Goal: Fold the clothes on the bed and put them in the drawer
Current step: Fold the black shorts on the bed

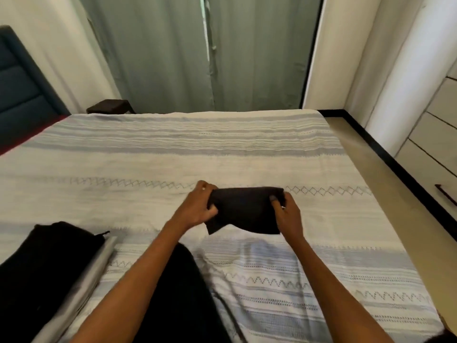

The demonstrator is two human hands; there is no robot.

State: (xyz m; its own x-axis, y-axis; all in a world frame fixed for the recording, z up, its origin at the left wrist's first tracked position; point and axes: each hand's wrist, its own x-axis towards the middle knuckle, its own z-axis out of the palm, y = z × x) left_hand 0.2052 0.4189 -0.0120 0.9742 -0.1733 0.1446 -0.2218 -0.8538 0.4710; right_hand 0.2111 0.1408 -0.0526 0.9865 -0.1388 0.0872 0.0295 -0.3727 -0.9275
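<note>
Black cloth (244,209) hangs between your two hands above the bed (173,164), folded small and held clear of the cover. Your left hand (200,205) grips its left end, fingers curled round the edge with the thumb tucked under; your right hand (286,214) pinches the right end, thumb on the near face and the other fingers hidden behind the fabric. What kind of garment it is you cannot tell — the weave is blurred and the folds hide its shape.

At your lower left lies a black pile (47,266) on top of a grey piece (94,271), both cut off by the frame edge, so their full extent is out of sight. Another dark cloth (173,293) lies under your left forearm, partly covered by it and running off the bottom.

Drawers (435,134) stand at the far right, only partly in view, fronts closed as far as shows, with one dark handle (445,194) visible. Beyond the bed hang green curtains (197,53); a dark headboard (22,80) sits at the left, and a small dark stool (108,106) — half hidden by the mattress — stands behind it.
</note>
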